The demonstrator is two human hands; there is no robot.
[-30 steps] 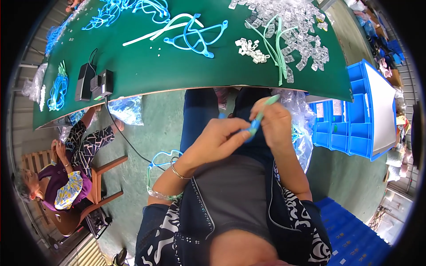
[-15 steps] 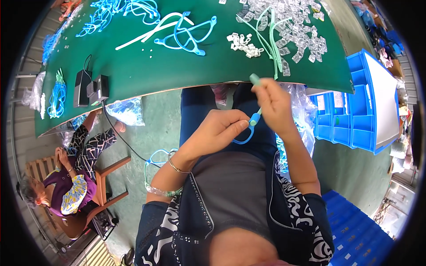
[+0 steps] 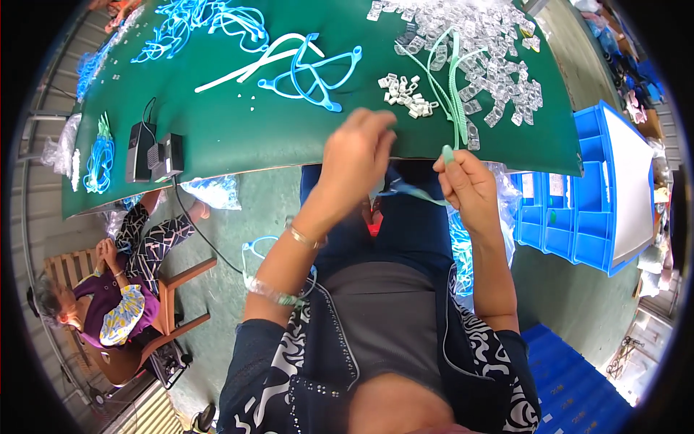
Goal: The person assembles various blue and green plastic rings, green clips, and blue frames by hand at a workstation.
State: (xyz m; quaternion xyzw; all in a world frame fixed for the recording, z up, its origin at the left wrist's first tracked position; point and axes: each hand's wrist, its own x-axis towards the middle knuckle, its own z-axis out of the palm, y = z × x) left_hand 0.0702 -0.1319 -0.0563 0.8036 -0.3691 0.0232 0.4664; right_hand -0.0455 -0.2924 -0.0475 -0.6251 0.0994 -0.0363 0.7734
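Note:
My right hand is closed in a pinch on a pale green cord, whose end sticks up past the thumb. From the underside of that hand a blue strap stretches left over my lap, blurred. My left hand is raised at the table's front edge, its fingers bent and smeared by motion, so whether it grips anything is hidden. Beyond it lie several blue looped straps. A bundle of green cords rests on the table just beyond my right hand.
White clips and a heap of clear plastic pieces cover the table's right part. At left sit black boxes with a cable. Blue bins stand right of the table. Another person sits at left, hands together.
My left hand has moved up and away from my lap toward the table. The right hand has come lower and slightly right, still with the cord. The view has shifted slightly.

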